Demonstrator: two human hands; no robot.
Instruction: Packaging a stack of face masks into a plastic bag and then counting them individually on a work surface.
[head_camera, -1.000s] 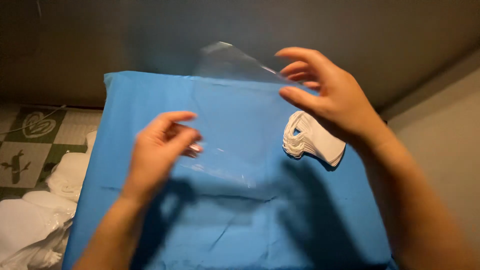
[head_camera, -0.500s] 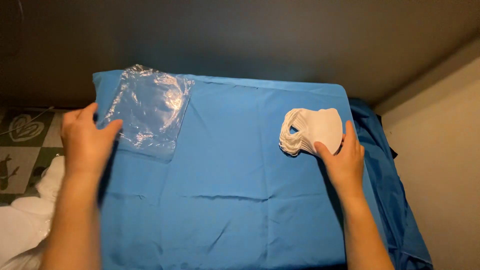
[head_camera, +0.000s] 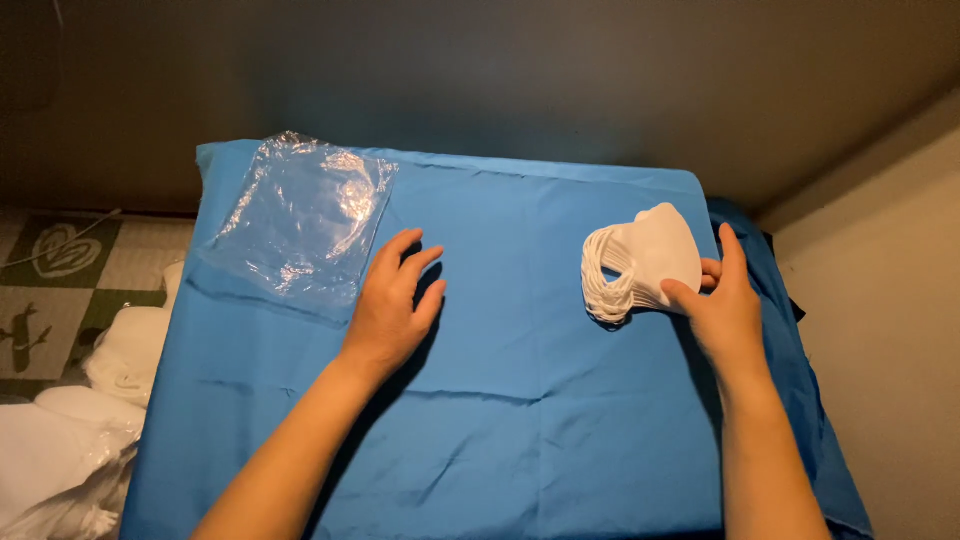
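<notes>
Clear plastic bag (head_camera: 300, 222) flat, far-left on blue cloth (head_camera: 520, 400).

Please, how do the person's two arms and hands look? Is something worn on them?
Both forearms are bare, with no sleeves in view. The left hand and the right hand wear no gloves; no ring, watch or bracelet shows. The fingernails look short and plain.

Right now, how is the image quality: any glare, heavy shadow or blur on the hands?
Head view: sharp, no motion blur on left hand or right hand; glare streaks on the clear plastic bag; hard arm shadows on the blue cloth; the stack of white masks is bright yet readable; the background is dim.
</notes>
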